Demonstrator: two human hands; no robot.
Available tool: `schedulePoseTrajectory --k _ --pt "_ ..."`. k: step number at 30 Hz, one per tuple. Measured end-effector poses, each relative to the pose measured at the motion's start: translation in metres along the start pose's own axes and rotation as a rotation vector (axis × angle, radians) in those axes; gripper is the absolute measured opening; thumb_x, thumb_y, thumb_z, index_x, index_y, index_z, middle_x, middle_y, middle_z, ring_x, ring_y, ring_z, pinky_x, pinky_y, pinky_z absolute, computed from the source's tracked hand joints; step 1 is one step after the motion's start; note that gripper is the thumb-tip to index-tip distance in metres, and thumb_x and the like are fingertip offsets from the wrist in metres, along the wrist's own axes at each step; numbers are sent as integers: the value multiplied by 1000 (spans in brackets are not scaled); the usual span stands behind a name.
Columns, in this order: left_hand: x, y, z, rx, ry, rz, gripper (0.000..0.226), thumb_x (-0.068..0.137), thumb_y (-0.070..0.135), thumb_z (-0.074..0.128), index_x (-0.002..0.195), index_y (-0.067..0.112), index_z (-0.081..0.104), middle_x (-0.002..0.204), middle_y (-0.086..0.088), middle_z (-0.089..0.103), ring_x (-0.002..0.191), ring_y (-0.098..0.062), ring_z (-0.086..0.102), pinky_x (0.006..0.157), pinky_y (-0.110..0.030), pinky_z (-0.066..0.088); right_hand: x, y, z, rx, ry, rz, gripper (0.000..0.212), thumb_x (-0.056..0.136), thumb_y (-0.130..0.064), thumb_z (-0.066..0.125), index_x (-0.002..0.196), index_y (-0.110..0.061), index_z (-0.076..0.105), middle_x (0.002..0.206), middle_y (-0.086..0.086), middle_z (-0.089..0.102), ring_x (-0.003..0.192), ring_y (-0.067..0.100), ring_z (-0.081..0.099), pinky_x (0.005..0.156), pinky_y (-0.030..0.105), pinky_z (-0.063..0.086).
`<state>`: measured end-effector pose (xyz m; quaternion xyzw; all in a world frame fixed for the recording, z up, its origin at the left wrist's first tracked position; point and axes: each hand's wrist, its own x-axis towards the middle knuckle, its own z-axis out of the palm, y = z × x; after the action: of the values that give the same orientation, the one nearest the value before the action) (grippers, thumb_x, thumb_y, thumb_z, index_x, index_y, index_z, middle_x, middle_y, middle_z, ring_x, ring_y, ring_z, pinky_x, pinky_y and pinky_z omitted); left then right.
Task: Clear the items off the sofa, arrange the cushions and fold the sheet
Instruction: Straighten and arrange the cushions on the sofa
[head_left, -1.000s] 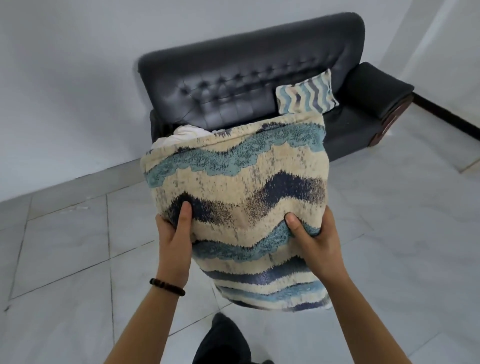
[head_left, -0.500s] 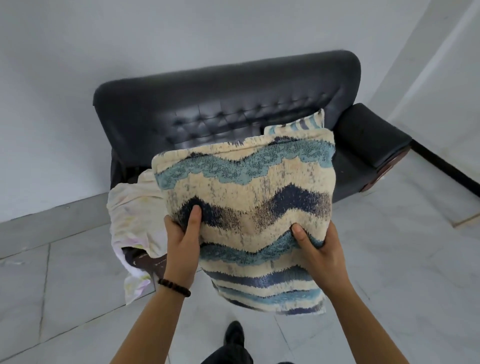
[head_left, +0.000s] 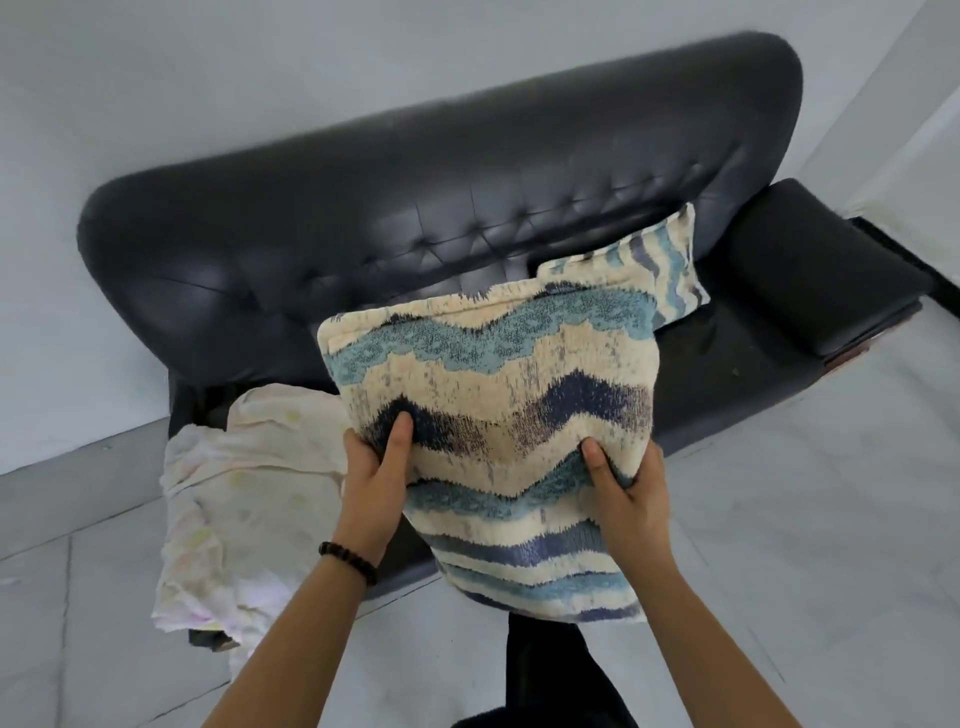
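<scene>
Both hands, left hand (head_left: 375, 483) and right hand (head_left: 631, 488), grip the striped cushion (head_left: 498, 415) above the black sofa (head_left: 415, 208), sheet (head_left: 244, 493) draped alongside.

Sofa (head_left: 415, 208): black, across my upper frame.
Second cushion (head_left: 657, 260): right, leaning on its backrest.
Sheet (head_left: 249, 493): left, draped off the seat.
</scene>
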<state>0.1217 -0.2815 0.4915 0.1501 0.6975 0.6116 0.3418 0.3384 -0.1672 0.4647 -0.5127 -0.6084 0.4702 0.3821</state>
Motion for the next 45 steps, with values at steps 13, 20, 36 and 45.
schedulePoseTrajectory --k 13,20,36,45 --pt "269 -66 63 -231 316 -516 90 71 71 68 135 24 26 124 7 56 114 -15 59 95 -46 51 279 67 147 -378 -309 -146 35 95 -28 66 124 -9 59 108 -3 51 97 13 52 84 25 44" --pt "365 -125 43 85 233 -126 82 87 61 55 151 27 17 158 2 23 140 -3 27 114 -26 30 348 137 242 -826 -654 -504 49 97 -34 57 141 -14 53 111 7 59 96 31 56 78 40 45" --pt "469 -253 4 268 397 -353 102 75 48 76 151 28 11 142 -5 43 121 -23 52 105 -41 43 407 243 276 -1226 -680 -156 114 77 -68 68 159 -34 -4 167 4 -7 153 31 -9 120 53 -2" --pt "504 -283 1 1320 -118 110 76 91 44 58 153 20 21 163 -9 10 149 -33 4 114 -60 23 479 294 259 -1259 -662 -56 81 100 -44 51 160 -19 4 165 17 5 149 43 10 117 60 23"
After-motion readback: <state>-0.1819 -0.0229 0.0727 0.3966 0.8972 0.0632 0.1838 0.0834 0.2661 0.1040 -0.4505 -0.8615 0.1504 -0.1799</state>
